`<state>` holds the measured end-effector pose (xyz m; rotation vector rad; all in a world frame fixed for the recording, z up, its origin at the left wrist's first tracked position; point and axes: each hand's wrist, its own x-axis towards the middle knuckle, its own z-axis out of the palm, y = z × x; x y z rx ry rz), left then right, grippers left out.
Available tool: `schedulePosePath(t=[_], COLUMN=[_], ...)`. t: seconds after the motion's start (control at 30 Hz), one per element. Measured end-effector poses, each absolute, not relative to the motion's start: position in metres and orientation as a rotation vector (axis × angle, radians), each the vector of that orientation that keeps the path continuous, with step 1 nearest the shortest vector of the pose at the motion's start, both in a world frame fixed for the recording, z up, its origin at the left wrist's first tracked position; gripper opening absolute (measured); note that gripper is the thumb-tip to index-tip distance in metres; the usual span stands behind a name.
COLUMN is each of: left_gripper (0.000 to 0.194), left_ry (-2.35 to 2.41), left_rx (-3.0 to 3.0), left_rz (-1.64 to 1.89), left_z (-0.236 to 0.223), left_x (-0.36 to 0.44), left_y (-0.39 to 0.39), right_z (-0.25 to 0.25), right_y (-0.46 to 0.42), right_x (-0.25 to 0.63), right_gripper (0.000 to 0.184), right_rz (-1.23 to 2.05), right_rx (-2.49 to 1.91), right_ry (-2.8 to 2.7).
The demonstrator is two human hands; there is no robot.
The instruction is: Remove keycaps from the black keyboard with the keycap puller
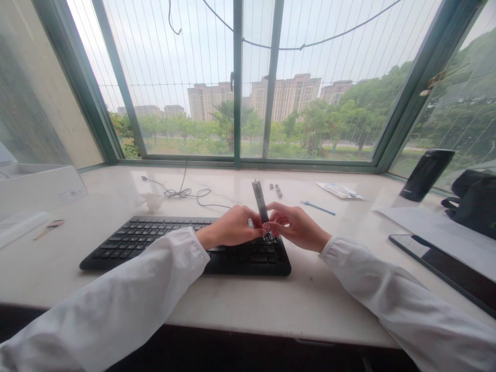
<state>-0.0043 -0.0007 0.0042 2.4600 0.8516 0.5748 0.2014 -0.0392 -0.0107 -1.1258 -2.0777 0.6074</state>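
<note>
A black keyboard [139, 243] lies on the white surface, its right part under my hands. Over the number-pad end stands a dark grey, narrow stick-like tool [260, 201], slightly tilted, with a paler tip at its upper end. My left hand [236, 227] pinches it low down from the left. From the other side, my right hand [296, 225] grips it between thumb and fingers. Just below the fingertips, a patch of the keyboard [270, 237] shows pale frames where keycaps are off. The tool's lower end is partly hidden by my fingers.
Several loose keycaps [276, 189] sit behind the keyboard. Nearby are a thin blue tool [319, 207] and a clear packet [339, 190]. A coiled cable [178, 192] lies at the back. On the right are a phone [442, 268], papers [434, 227] and a black upright object [426, 175].
</note>
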Motion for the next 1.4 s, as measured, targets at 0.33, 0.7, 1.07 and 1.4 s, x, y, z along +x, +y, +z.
schedulePosePath(t=[0.33,0.7,1.07,1.4], left_gripper=[0.022,0.023,0.022,0.022], left_ry=[0.849,0.946,0.957,0.949], left_rx=[2.485,2.384,2.356,2.379], left_rz=[0.540,0.550,0.531,0.589], left_z=[0.010,0.008,0.010,0.005], left_x=[-0.005,-0.004,-0.003,0.000], left_y=[-0.003,-0.003,-0.004,-0.004], right_z=[-0.008,-0.008,0.000,0.006], right_y=[-0.042,-0.036,-0.041,-0.045], right_x=[0.201,0.201,0.203,0.203], right_gripper=[0.034,0.038,0.040,0.032], right_rz=[0.634,0.602,0.605,0.496], right_rx=[-1.105,-1.059,-1.047,-1.072], right_ry=[-2.091,-2.128,-2.192,-2.246])
